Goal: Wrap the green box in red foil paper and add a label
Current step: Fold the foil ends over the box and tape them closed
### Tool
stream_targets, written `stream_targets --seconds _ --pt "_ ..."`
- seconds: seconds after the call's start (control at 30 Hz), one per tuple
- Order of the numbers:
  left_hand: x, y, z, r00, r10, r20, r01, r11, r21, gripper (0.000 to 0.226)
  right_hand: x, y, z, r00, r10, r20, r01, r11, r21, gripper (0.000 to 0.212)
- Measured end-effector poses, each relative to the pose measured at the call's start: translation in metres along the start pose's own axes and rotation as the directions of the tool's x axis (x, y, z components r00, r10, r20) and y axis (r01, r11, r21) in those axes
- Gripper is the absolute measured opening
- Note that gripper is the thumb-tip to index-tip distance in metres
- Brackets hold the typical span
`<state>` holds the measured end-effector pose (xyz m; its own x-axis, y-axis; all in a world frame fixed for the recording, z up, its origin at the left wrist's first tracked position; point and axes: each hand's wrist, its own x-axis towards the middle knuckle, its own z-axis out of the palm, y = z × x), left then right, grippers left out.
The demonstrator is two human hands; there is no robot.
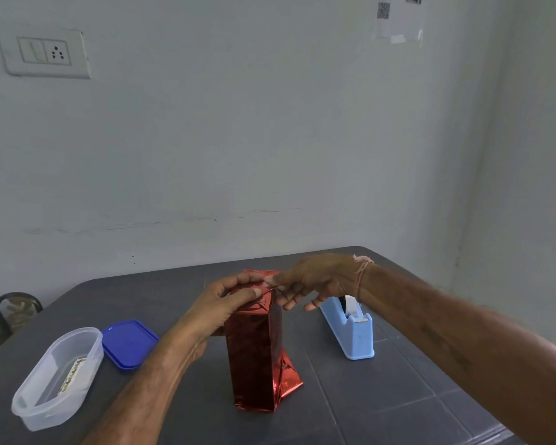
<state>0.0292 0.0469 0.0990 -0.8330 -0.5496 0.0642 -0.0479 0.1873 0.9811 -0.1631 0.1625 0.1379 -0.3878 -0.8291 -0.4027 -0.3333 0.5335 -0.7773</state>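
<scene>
Wore frayed pinkish thread band (362, 270) at wrist of right hand (315, 281); showed both forearms bare to frame edge.

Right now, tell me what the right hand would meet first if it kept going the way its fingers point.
The right hand points left at the box's foil top, which it seems to pinch already; just beyond lie the left hand's fingers.

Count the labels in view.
1: a label lies inside the clear tub on the left side of the table. More could be hidden under it.
</scene>
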Motion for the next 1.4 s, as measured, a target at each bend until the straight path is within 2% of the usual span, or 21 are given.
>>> stream_targets --seconds 0.4,0.97,1.4 --pt "-0.002 0.002 0.000 1.000 -0.025 0.009 0.025 1.000 0.017 0.022 0.004 0.002 -0.002 0.997 0.005 0.077 -0.011 0.996 0.088 0.031" --pt "-0.002 0.003 0.000 0.999 -0.049 0.005 0.049 0.998 0.040 0.022 0.006 0.020 0.001 0.987 -0.070 0.147 0.028 0.963 0.268 0.024" --pt "-0.002 0.003 0.000 0.998 -0.054 0.015 0.054 0.998 0.026 0.023 0.005 0.037 0.015 0.989 -0.133 0.063 0.101 0.925 0.367 0.024"
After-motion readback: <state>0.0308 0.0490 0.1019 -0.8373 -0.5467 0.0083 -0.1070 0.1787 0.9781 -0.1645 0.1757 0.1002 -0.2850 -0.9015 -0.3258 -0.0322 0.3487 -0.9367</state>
